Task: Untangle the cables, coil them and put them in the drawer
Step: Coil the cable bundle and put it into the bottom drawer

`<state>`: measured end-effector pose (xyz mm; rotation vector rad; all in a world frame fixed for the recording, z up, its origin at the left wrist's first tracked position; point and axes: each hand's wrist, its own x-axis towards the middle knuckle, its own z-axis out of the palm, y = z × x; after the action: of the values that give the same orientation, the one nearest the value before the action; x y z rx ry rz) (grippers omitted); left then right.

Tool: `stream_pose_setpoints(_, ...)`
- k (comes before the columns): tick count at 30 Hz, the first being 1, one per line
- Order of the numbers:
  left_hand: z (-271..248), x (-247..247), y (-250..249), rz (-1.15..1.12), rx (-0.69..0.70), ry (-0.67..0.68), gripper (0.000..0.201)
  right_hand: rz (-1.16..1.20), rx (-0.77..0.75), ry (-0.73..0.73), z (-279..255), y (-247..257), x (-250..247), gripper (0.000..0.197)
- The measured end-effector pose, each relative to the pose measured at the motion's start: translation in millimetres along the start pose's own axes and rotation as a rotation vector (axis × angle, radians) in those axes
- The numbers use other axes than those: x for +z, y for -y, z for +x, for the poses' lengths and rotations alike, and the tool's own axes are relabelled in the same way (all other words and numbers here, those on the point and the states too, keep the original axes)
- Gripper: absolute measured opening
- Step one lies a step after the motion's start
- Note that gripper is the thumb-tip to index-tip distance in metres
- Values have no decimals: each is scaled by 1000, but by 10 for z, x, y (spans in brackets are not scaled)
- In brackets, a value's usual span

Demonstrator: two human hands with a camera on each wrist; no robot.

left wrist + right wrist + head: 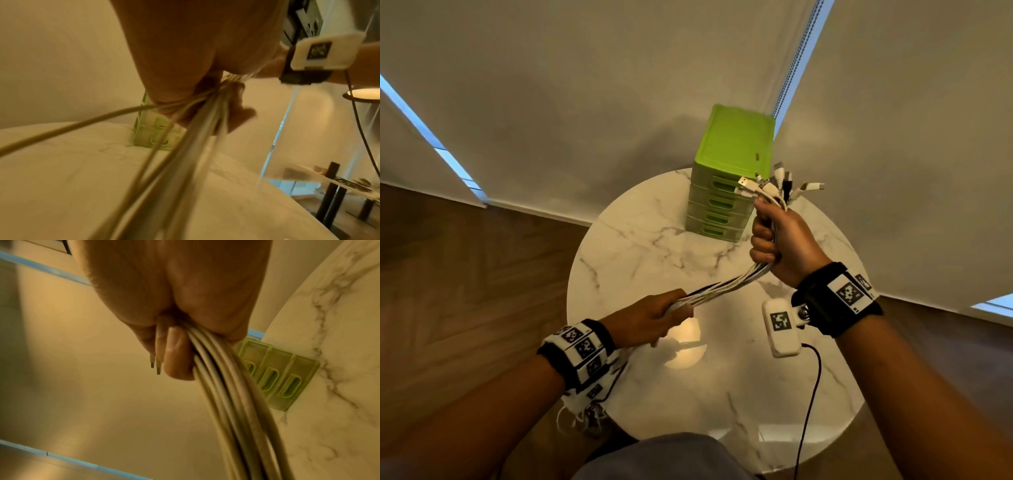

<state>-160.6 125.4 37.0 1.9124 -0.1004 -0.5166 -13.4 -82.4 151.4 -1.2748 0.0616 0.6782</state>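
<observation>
A bundle of several white and dark cables [726,286] stretches between my two hands above the round marble table [640,253]. My right hand [774,236] grips the bundle in a fist near its connector ends [777,186], which fan out above the fist. My left hand [657,318] holds the bundle lower down, fingers curled round it. In the left wrist view the cables [180,146] run blurred out of the hand. The right wrist view shows thick white cables [224,386] leaving the fist. The green drawer unit [729,178] stands at the table's far side, all drawers closed.
Pale roller blinds hang behind the table, with a bead chain [794,58] beside the drawer unit. Wooden floor [465,274] lies to the left. A black wire [808,401] hangs from my right wrist camera over the table's near edge.
</observation>
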Motion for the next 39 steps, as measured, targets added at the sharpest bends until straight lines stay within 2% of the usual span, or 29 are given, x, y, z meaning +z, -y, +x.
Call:
stream_pose_setpoints(4,2,-214,-156,319,45,-73,62,-173,63,109,-31,-72,-34,32)
stream_pose_setpoints(7,43,-458,-297,514,83,-113,58,-237,52,168,-71,-139,33,14)
stream_pose_setpoints(10,121,-645,-492,663,155,-170,76,-308,134,268,-96,-245,103,24)
stream_pose_setpoints(12,158,-713,-610,698,176,-190,80,-297,177,348,-130,-346,150,28)
stream_pose_setpoints(15,220,-745,-680,705,192,-220,72,-139,248,444,-200,-484,194,37)
stream_pose_setpoints(19,273,-689,-661,684,192,-281,73,-187,122,481,-264,-550,230,34)
stream_pose_setpoints(22,309,-644,-680,619,189,-306,74,-171,100,468,-274,-624,214,36)
stream_pose_setpoints(25,336,-624,-744,488,129,-312,59,-146,104,475,-295,-662,191,28)
stream_pose_setpoints(29,340,-617,-776,376,41,-288,64,-258,78,489,-330,-677,142,7)
stream_pose_setpoints(32,334,-596,-771,325,67,-256,57,-399,128,420,-314,-662,130,12)
stream_pose_setpoints(35,324,-552,-802,275,102,-253,52,-582,127,366,-259,-683,125,26)
stream_pose_setpoints(37,310,-534,-833,258,116,-249,48,-549,155,376,-246,-706,140,31)
stream_pose_setpoints(39,291,-523,-841,217,145,-225,42,-413,230,395,-245,-710,139,32)
